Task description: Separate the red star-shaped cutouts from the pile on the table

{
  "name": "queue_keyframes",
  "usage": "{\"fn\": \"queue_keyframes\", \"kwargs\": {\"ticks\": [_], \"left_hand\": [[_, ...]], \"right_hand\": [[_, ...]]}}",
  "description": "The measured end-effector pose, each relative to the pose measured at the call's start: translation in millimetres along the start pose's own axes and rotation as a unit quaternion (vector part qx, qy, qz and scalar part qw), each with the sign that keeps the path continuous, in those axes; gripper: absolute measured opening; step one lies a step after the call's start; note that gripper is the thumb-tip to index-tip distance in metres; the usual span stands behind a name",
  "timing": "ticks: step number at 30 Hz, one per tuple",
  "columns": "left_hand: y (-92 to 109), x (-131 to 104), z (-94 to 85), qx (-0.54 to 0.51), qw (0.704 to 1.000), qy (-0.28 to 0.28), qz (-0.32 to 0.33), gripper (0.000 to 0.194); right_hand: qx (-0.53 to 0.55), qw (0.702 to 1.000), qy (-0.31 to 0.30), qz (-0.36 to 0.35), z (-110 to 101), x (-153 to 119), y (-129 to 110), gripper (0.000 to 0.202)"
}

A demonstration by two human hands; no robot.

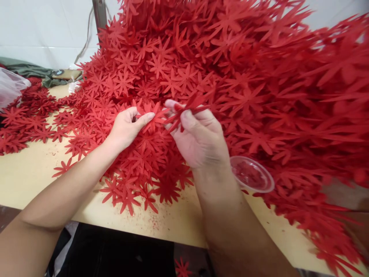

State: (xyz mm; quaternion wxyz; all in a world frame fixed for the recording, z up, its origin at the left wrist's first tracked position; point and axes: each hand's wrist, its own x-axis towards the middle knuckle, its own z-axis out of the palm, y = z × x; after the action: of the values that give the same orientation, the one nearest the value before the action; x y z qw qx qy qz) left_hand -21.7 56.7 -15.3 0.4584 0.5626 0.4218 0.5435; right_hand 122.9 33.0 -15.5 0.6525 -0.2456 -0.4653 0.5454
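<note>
My left hand [131, 125] pinches a flat red flower cutout [154, 115] between thumb and fingers, at the front of the heap. Close on its right, my right hand [201, 134] is closed on a red petal piece [196, 104], its narrow petals sticking out past the thumb and fingertips. Whether that is one layer or several I cannot tell. Behind and below both hands spreads a large heap of red flower cutouts [161, 65], each with several long petals. Just right of my right wrist sits a clear plastic bowl [268, 184] with something dark red inside.
The heap rises high at the back and right of the pale tabletop [95, 200]. A smaller pile of red cutouts [23, 119] lies at the left, beside a white plastic bag [11, 86] and green cloth [29, 68]. One cutout [182, 267] lies below the table's front edge.
</note>
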Motion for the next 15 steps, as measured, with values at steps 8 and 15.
{"fn": "queue_keyframes", "kwargs": {"ticks": [8,15], "left_hand": [[4.8,-3.8,3.2,-0.024,0.999,-0.023,-0.03,0.045],[-2.1,7.7,-9.1,0.011,0.996,0.034,0.077,0.019]], "right_hand": [[-0.066,0.996,0.053,0.011,6.6,-2.0,18.1,0.017],[-0.098,0.986,0.126,-0.039,-15.5,7.4,19.9,0.019]]}}
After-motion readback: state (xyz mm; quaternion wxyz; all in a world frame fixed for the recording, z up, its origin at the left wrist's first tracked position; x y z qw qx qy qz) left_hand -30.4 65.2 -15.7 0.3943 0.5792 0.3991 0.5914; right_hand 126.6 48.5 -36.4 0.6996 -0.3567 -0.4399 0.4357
